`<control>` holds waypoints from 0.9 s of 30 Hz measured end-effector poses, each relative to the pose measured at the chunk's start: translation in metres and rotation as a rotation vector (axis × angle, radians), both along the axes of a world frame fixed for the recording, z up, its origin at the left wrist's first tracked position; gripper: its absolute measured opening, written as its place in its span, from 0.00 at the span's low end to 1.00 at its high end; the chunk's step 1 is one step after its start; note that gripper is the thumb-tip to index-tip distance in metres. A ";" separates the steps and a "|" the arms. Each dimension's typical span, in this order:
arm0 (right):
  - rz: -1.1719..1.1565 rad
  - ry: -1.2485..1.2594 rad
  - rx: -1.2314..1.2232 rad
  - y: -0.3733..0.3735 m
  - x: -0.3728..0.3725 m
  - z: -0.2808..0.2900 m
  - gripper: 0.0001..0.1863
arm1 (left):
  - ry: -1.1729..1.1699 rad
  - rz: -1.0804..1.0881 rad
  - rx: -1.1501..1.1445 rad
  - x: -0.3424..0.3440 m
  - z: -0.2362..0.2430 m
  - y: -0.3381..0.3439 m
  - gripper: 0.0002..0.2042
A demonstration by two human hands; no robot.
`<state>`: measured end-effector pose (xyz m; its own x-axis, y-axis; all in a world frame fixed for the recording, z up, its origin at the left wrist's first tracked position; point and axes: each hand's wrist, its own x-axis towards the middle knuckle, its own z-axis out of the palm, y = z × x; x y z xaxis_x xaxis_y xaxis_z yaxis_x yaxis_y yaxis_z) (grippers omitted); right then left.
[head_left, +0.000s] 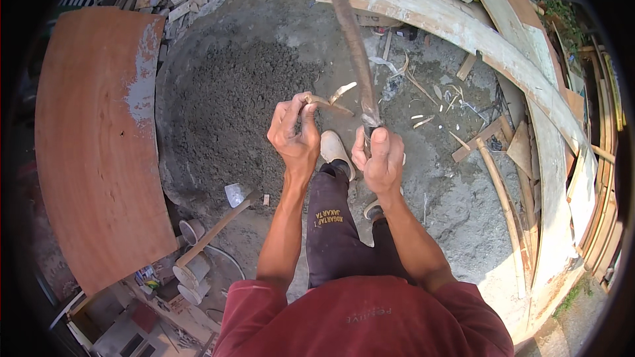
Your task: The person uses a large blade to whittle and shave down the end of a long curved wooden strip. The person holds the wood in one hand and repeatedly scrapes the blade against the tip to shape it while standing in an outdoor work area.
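Presently, reading left to right, the left hand is clenched around a short split piece of bamboo, held out over the grey mortar heap, while the right hand grips the handle of a long machete whose blade edge meets the piece. By my judgement the step in hand is shaving or splitting the piece; the next stroke calls for a steady hold, blade travelling away from the left fingers.

Outdoor yard in strong daylight. Ground of bare grey earth, a heap of grey sand at centre left. Large reddish plywood sheet on the left. Weathered planks stacked along the right, wood scraps scattered between
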<state>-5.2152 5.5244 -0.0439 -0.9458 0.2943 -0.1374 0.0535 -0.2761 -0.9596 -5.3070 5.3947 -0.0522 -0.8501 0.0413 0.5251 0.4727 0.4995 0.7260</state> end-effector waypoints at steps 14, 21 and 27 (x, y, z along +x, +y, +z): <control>0.195 -0.520 -0.217 -0.011 -0.002 -0.071 0.35 | -0.023 -0.134 -0.073 -0.016 0.004 -0.016 0.07; -0.134 0.316 0.002 0.001 -0.008 -0.013 0.34 | 0.000 -0.057 -0.134 -0.007 0.004 -0.007 0.08; 0.141 -0.244 0.402 -0.019 -0.009 -0.103 0.33 | -0.024 -0.004 -0.078 -0.009 -0.004 -0.011 0.06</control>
